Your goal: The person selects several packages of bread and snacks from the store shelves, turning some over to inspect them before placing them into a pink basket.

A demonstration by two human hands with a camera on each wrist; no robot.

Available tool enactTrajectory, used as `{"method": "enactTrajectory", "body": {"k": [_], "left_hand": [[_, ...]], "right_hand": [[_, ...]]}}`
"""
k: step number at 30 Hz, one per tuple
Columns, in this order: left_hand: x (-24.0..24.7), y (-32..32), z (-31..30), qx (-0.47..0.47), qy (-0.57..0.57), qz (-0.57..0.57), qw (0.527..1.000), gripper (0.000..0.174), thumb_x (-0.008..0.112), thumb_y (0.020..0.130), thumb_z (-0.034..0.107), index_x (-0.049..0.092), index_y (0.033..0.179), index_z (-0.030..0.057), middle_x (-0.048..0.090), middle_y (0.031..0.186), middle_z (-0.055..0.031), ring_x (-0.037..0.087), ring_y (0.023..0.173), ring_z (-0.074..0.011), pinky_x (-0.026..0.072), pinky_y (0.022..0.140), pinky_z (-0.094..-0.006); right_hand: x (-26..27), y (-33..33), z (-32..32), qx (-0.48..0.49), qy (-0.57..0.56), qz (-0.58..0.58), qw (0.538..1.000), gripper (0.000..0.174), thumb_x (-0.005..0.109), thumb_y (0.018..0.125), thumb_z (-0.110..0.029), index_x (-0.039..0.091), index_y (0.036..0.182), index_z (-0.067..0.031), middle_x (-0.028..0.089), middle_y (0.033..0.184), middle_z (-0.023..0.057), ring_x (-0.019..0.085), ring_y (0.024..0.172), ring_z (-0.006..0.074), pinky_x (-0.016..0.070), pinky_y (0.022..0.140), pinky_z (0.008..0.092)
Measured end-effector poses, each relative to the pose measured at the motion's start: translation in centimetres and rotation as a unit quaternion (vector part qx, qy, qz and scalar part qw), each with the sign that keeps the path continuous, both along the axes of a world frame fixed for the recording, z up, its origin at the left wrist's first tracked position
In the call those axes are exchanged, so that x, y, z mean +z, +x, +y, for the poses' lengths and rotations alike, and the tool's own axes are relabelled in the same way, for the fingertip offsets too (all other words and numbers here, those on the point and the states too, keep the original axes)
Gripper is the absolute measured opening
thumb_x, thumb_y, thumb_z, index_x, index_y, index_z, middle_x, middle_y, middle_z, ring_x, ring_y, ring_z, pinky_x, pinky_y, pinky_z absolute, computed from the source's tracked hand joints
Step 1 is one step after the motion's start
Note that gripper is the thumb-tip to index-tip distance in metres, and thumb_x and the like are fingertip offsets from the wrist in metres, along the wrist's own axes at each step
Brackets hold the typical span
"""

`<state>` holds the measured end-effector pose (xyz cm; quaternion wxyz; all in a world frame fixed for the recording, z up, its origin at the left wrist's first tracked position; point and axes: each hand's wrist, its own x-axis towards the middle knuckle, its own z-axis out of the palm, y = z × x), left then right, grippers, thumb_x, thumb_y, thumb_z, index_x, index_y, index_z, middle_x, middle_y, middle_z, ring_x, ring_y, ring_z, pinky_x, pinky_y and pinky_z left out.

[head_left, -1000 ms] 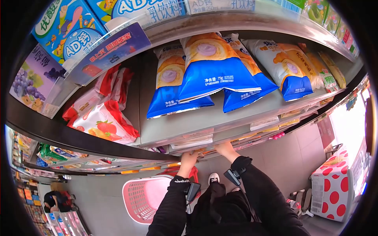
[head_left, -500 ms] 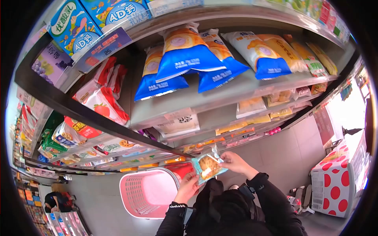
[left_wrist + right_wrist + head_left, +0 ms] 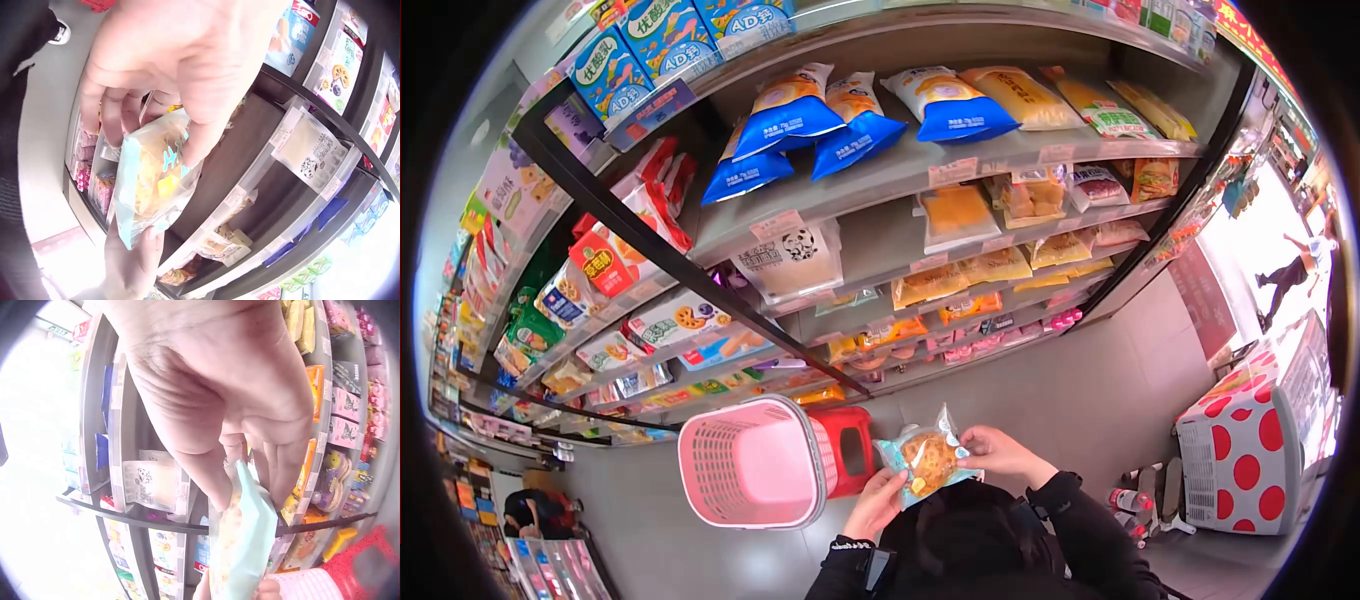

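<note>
A round golden-brown pastry in a clear and teal wrapper (image 3: 930,462) is held in front of the body, below the shelves. My left hand (image 3: 878,505) pinches its left edge, thumb on the front face and fingers behind. On the opposite edge my right hand (image 3: 1002,455) grips the wrapper between thumb and fingers. The left wrist view shows the packaged pastry (image 3: 153,181) side-on, with the right hand (image 3: 132,265) at its far end. Seen from the right wrist, the wrapper's teal edge (image 3: 256,525) hangs below the thumb and fingers.
A pink basket (image 3: 710,462) stands to the left beside a red item (image 3: 850,415). Shelves (image 3: 850,195) of packaged snacks curve ahead. At right are a polka-dot box (image 3: 1250,450) and bottles (image 3: 1128,500). One person (image 3: 525,510) is far left, another (image 3: 1305,262) far right.
Both hands came away from the lower shelf with the packaged pastry and drew it back toward the body. The head view now takes in more of the lower shelves.
</note>
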<state>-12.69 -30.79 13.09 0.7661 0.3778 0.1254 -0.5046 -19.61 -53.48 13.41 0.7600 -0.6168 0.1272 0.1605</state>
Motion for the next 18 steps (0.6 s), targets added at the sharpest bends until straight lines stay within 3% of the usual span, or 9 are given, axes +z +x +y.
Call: {"method": "enactTrajectory", "body": {"k": [6, 10, 18], "left_hand": [[0.5, -1.6, 1.1, -0.004, 0.061, -0.073, 0.995, 0.025, 0.05, 0.082, 0.013, 0.045, 0.102, -0.0021, 0.053, 0.098, -0.0067, 0.051, 0.091, -0.013, 0.0392, 0.081, -0.0253], [1.1, -1.1, 1.8, -0.012, 0.065, -0.077, 0.995, 0.023, 0.05, 0.082, 0.013, 0.047, 0.099, -0.0027, 0.054, 0.095, -0.0058, 0.051, 0.088, -0.0111, 0.0394, 0.079, -0.023], [0.3, 2.9, 3.4, -0.046, 0.064, -0.094, 0.992, 0.026, 0.053, 0.081, 0.017, 0.049, 0.098, -0.0024, 0.054, 0.09, -0.0048, 0.051, 0.083, -0.0092, 0.0387, 0.073, -0.0205]], "right_hand": [[0.9, -1.2, 1.4, 0.021, -0.008, 0.04, 0.999, 0.027, 0.06, 0.073, -0.004, 0.043, 0.094, -0.002, 0.048, 0.088, 0.0023, 0.05, 0.082, 0.0083, 0.0415, 0.071, 0.022], [0.6, -1.4, 2.3, -0.012, 0.057, 0.01, 0.998, 0.027, 0.06, 0.072, -0.003, 0.043, 0.094, -0.0019, 0.047, 0.089, 0.0024, 0.05, 0.082, 0.0083, 0.0412, 0.072, 0.0216], [2.6, 1.0, 4.5, -0.052, -0.011, 0.006, 0.999, 0.029, 0.061, 0.072, -0.004, 0.044, 0.094, -0.0021, 0.048, 0.089, 0.0027, 0.05, 0.083, 0.0096, 0.0415, 0.072, 0.0228]]}}
